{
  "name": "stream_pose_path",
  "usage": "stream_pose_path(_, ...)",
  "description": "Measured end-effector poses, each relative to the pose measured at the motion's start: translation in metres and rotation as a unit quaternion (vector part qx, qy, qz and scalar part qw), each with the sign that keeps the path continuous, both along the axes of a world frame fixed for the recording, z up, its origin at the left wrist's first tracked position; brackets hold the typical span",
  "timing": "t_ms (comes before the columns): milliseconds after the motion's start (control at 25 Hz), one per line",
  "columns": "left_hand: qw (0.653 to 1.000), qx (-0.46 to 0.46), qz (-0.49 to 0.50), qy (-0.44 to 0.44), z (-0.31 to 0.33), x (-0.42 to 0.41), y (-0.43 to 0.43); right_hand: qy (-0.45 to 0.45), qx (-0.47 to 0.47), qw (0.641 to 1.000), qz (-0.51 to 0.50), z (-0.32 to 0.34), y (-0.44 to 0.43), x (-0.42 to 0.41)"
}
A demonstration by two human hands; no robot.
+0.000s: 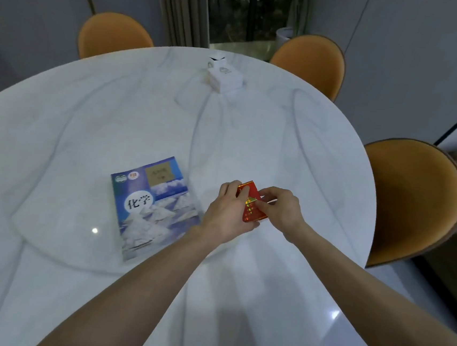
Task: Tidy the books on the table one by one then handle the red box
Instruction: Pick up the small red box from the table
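A small red box (251, 206) with gold print is held just above the white marble table (87, 120), right of centre. My left hand (226, 214) grips its left side from below. My right hand (282, 208) pinches its right edge with thumb and fingers. Left of the hands lies a blue and white book (151, 207) with a mountain cover, flat on the table; it looks like the top of a neat stack, though I cannot tell how many books lie under it.
A white tissue box (225, 76) stands at the far middle of the round table. Three orange chairs ring the far and right sides (115, 35) (310, 60) (414, 202). A window with curtains is behind.
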State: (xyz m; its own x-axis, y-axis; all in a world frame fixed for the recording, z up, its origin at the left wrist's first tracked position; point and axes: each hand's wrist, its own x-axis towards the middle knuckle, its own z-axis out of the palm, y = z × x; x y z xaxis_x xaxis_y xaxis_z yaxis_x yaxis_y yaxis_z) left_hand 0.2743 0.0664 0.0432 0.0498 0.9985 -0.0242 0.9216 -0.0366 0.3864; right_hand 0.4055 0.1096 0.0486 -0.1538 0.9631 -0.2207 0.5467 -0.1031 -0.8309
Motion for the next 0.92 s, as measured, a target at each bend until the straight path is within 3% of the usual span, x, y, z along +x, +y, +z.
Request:
stream_pose_path(480,0.998,-0.052,-0.041,0.011,-0.050,0.131,0.118,-0.026,-0.051,0.998,-0.041,-0.057,0.113,0.131)
stream_pose_path(920,0.994,-0.098,-0.038,0.016,-0.114,0.179,0.207,-0.082,-0.069,0.993,-0.047,-0.110,0.191,0.168)
